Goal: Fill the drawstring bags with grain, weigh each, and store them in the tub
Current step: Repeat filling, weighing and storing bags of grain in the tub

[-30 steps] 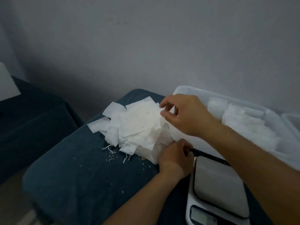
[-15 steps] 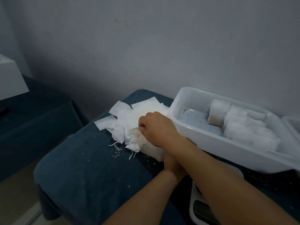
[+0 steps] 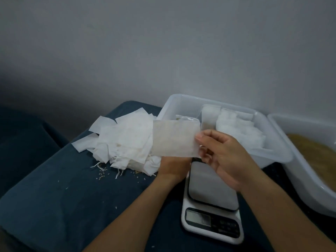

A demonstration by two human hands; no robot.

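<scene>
A heap of empty drawstring bags [image 3: 123, 142] lies left of centre on the dark blue counter [image 3: 54, 206], with loose grains [image 3: 102, 174] scattered before it. At centre, one flat empty bag [image 3: 174, 139] is held up. The left hand [image 3: 172, 166] sits below it, its fingers hidden behind the bag, so its grip cannot be told. The right hand [image 3: 220, 157] pinches the bag's right edge. Under them sits a white scale [image 3: 212, 206]; its display is unreadable. Behind, a white tub [image 3: 269, 151] holds filled bags [image 3: 236, 124]. At the right edge, another tub [image 3: 309, 188] holds grain [image 3: 312, 148]. A grey wall [image 3: 163, 51] fills the upper frame.
</scene>
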